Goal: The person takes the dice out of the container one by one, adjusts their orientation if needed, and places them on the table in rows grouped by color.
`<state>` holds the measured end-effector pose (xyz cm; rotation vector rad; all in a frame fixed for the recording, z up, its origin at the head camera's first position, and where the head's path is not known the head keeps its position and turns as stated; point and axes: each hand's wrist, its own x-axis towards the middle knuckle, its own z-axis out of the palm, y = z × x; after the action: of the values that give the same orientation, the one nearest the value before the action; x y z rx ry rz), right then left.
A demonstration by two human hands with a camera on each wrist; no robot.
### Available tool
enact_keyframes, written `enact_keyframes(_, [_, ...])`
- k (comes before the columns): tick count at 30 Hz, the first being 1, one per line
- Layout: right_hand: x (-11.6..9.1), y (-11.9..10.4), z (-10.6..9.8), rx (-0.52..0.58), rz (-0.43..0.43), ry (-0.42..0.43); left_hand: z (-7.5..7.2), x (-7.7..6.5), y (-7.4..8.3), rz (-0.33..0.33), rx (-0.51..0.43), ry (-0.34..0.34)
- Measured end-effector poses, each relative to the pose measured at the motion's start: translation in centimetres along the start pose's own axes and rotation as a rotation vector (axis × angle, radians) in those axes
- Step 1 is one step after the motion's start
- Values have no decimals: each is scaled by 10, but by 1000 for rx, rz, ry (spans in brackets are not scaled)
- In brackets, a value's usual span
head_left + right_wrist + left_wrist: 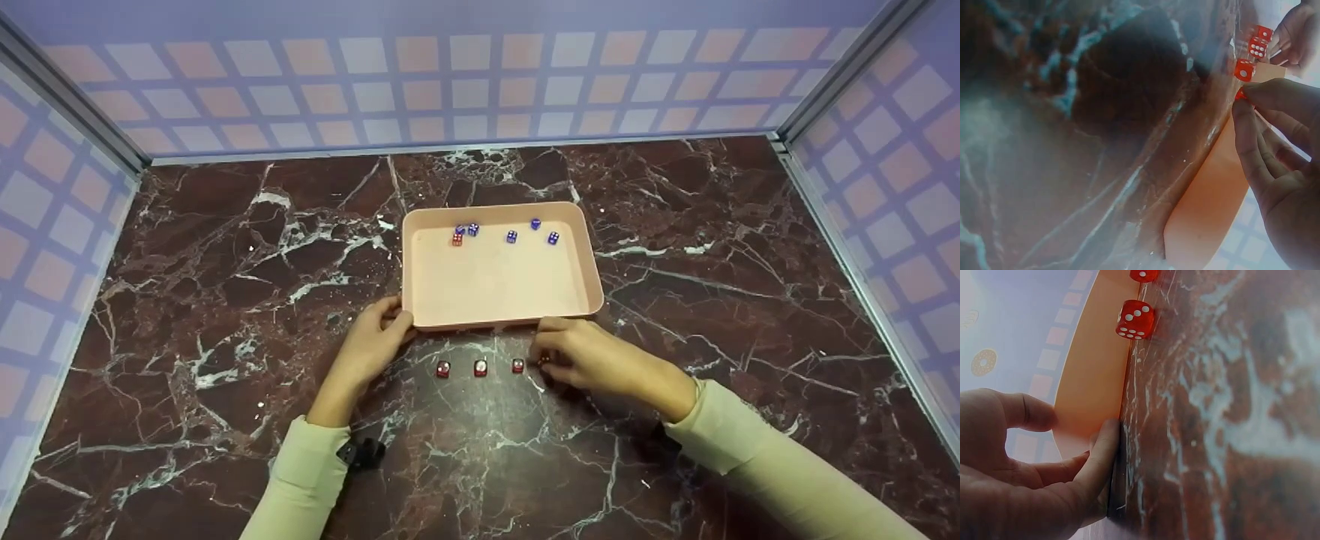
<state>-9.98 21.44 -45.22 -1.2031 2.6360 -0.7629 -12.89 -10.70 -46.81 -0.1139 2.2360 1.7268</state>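
Observation:
Between the thumb and fingertips of my right hand is a red die, held near the tray's front wall and close to the table. My left hand holds the front left corner of a shallow peach tray, fingers along the side and thumb at the front. In front of the tray, three red dice stand in a spaced row: a left die, a middle die and a right die, nearest my right hand. Inside the tray, one red die lies among several blue dice toward the back.
A dark marbled tabletop lies under everything. Panels with a pink and white check pattern close off the back and both sides. A small black device is at the left cuff.

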Motion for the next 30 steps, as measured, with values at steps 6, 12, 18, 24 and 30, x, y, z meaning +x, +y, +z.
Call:
enact_keyframes(6, [-4, 2, 1, 7, 44, -23, 2, 2, 2, 7, -5, -6])
enact_keyframes(12, [-6, 4, 2, 3, 57, -37, 1, 1, 2, 10, -14, -13])
enact_keyframes(18, [-4, 1, -2, -20, 67, -27, -1, -2, 1, 9, -17, -10])
enact_keyframes(24, [3, -2, -10, 16, 49, 34, -1, -1, 1, 12, -6, -18])
enact_keyframes(30, [18, 0, -17, 96, 28, 139, 1, -2, 2, 15, 17, -16])
